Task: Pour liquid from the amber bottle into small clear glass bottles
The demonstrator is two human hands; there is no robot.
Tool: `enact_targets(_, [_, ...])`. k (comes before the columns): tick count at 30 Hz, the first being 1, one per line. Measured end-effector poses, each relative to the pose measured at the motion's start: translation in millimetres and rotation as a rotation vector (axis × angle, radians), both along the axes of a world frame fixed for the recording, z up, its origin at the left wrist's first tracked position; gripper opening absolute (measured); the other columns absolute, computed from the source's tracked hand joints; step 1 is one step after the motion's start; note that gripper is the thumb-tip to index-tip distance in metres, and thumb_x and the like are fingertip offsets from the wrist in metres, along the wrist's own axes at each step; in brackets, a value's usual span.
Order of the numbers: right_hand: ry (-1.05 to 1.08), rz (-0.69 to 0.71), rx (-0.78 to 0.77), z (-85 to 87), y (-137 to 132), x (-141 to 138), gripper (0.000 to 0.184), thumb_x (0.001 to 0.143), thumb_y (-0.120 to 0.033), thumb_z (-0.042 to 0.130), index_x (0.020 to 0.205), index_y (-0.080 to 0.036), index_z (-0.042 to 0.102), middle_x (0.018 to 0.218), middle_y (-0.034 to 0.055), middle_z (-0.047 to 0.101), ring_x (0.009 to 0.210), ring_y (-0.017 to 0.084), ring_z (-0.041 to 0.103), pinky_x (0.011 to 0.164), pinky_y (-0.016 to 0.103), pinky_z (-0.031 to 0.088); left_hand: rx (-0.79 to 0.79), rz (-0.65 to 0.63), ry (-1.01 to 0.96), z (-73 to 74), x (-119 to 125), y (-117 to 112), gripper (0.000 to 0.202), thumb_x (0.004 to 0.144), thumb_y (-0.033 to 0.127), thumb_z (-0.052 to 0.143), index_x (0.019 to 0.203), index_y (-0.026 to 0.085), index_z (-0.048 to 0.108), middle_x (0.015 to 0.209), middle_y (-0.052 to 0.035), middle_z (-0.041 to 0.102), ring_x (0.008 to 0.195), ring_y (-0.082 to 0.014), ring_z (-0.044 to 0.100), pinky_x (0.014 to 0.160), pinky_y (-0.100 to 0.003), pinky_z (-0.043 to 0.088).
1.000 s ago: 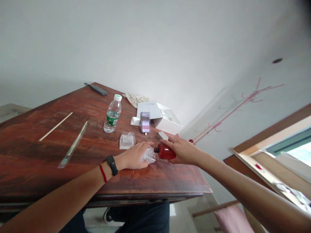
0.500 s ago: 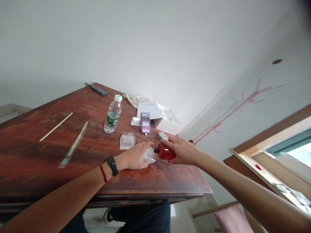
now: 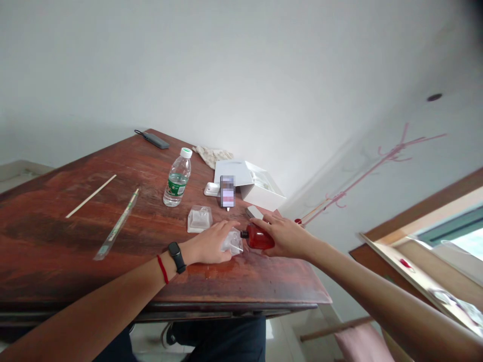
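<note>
My right hand (image 3: pixel 281 235) is wrapped round a bottle of red liquid (image 3: pixel 260 237), tilted on its side with its dark neck pointing left. That neck is at the edge of a small clear plastic container (image 3: pixel 234 242). Fingers of my left hand (image 3: pixel 214 244) curve round the container's left side and hold it on the table. A second clear plastic container (image 3: pixel 199 219) sits just behind my left hand. Small wet drops show on the wood in front of it. Whether liquid is flowing from the bottle I cannot tell.
On the wooden table (image 3: pixel 158 281) stand a water bottle (image 3: pixel 176 181), a phone (image 3: pixel 227 192) and an open white box (image 3: pixel 260 188). Farther left lie a thin stick (image 3: pixel 90 196), wrapped chopsticks (image 3: pixel 118 221) and a grey device (image 3: pixel 154 140). A cloth (image 3: pixel 212 155) rests near the wall.
The whole view has shifted slightly, so everything appears a little farther right. Both hands keep their holds, and the bottle stays tilted at the container.
</note>
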State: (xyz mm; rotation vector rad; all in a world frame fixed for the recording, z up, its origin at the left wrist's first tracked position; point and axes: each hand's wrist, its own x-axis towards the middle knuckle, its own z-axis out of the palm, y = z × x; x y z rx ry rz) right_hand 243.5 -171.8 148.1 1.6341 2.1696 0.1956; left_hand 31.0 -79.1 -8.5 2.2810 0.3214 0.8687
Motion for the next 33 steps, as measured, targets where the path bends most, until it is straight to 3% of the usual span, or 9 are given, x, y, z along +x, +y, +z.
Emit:
enact_targets(14, [0.178,-0.089,0.028,-22.5,-7.5,14.9,0.088,0.078,-0.035,0.079,0.158,-0.019,0.049,0.137,0.0206,0.068,0.118,0.042,0.07,0.097,0.055,0.057,-0.038,-0.001,-0.028,-1.9,1.2,-0.7,0.081,0.077,0.017,0.074,0.153,0.022,0.047,0.148,-0.0179,0.062,0.135,-0.0408,0.062,0.119,-0.058,0.048])
enact_targets(18, [0.26,-0.104,0.032,-32.3,-9.8,23.0,0.089,0.078,-0.035,0.081,0.16,-0.023,0.047,0.14,0.0178,0.067,0.122,0.039,0.07,0.1,0.052,0.057,-0.058,0.001,-0.021,-0.9,0.1,-0.5,0.08,0.076,0.015,0.073,0.151,0.021,0.048,0.148,-0.0181,0.062,0.137,-0.0402,0.062,0.12,-0.057,0.048])
enact_targets(26, [0.468,-0.164,0.102,-57.1,-17.4,32.7,0.089,0.076,-0.035,0.082,0.158,-0.025,0.048,0.149,0.019,0.065,0.125,0.041,0.071,0.102,0.056,0.056,-0.098,-0.006,-0.02,-1.6,-0.6,1.8,0.087,0.076,0.015,0.078,0.155,0.019,0.041,0.157,-0.0207,0.056,0.144,-0.0393,0.057,0.122,-0.056,0.046])
enact_targets(33, [0.762,-0.218,0.204,-87.7,-26.1,45.8,0.084,0.079,-0.046,0.086,0.152,-0.024,0.052,0.14,0.0171,0.072,0.124,0.039,0.073,0.106,0.058,0.056,-0.14,-0.005,-0.022,1.4,-3.6,1.4,0.085,0.08,0.02,0.08,0.155,0.02,0.041,0.158,-0.0207,0.056,0.142,-0.0386,0.06,0.121,-0.057,0.047])
